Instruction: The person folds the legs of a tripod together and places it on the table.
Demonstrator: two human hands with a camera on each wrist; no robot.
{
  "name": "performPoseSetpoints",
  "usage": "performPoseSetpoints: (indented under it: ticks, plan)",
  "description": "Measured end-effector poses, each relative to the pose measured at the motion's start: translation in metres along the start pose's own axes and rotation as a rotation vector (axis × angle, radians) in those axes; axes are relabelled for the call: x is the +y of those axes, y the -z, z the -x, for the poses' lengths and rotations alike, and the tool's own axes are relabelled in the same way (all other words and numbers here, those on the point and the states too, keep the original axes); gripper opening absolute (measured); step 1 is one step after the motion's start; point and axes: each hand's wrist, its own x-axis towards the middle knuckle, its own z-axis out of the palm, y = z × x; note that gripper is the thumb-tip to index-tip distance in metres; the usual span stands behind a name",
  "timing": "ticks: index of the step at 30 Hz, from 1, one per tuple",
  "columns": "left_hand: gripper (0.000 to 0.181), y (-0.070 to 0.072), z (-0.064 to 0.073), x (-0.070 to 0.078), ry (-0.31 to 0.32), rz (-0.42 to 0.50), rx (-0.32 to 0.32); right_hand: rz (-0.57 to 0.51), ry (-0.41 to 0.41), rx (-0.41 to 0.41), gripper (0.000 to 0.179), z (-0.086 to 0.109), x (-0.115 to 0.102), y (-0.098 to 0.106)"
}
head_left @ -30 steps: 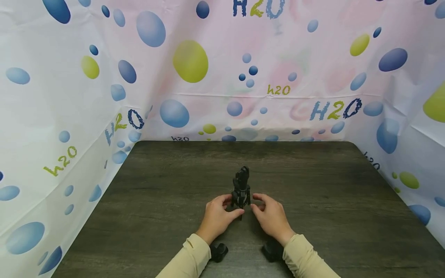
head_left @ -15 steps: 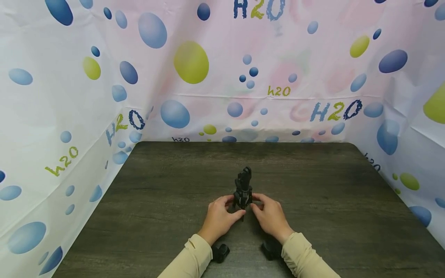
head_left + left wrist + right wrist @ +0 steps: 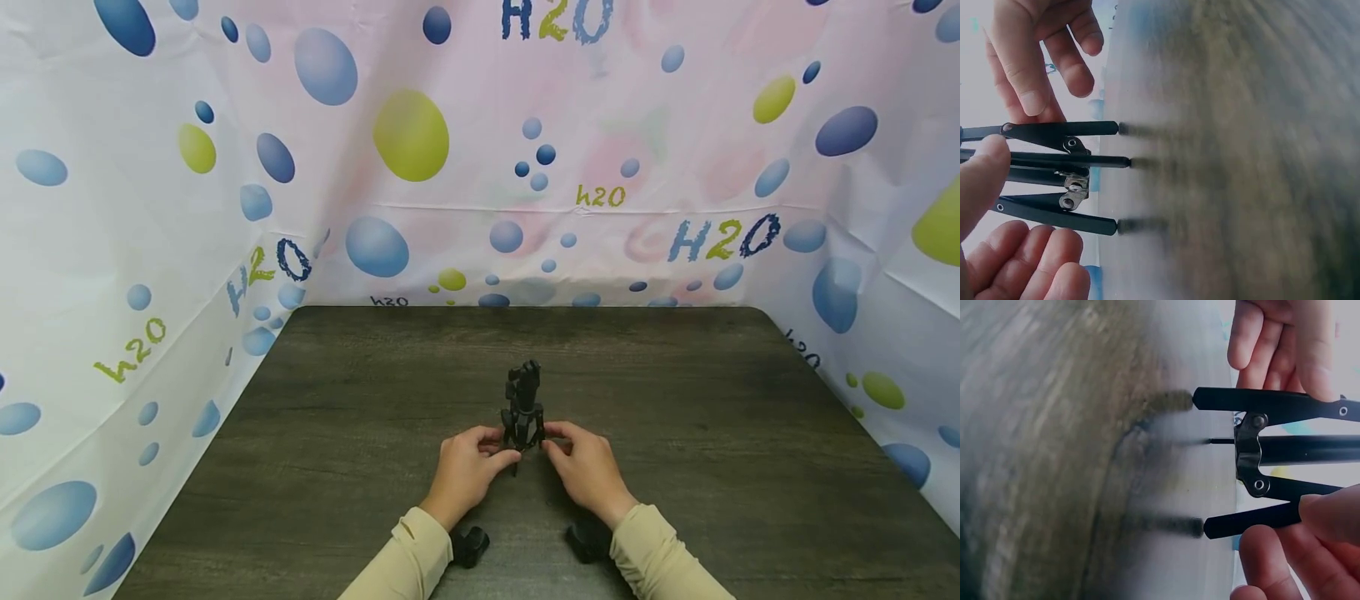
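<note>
A small black tripod (image 3: pixel 522 392) stands upright between my hands in the head view, feet down on the dark table. Its legs are partly spread, joined by metal hinge brackets (image 3: pixel 1075 187) seen in the left wrist view. My left hand (image 3: pixel 467 471) pinches one leg, the thumb laid over it and the fingers on its outer side. From the other side my right hand (image 3: pixel 591 471) pinches another leg (image 3: pixel 1254 519) between thumb and forefinger. A third leg (image 3: pixel 1085 160) runs between those two in the left wrist view.
The dark wood-grain table (image 3: pixel 337 400) spreads around both hands. A white curtain (image 3: pixel 465 175) printed with blue and green ovals encloses its back and sides. Black wrist-worn devices (image 3: pixel 471 547) hang below both beige sleeves (image 3: pixel 416 546).
The tripod's legs stand slightly wider apart than before, with more of a gap showing between them. My left hand has shifted a little to the left; my right hand has barely moved.
</note>
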Motion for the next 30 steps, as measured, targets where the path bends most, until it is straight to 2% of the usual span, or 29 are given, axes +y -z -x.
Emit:
performPoseSetpoints:
  ticks: [7,20,30]
  plan:
    - [0.023,0.001,0.0002,-0.0011,-0.022,-0.012,0.028,0.003,0.0,0.012,0.015,0.0009,0.0013,-0.0008]
    - [0.008,0.0015,0.0001,-0.0036,-0.135,-0.091,0.073,0.037,0.05,0.034,0.005,0.0017,0.0,-0.001]
    - [0.008,0.0001,-0.0003,-0.002,-0.142,-0.114,0.085,0.049,0.059,0.017,0.005,0.0028,-0.0027,-0.0001]
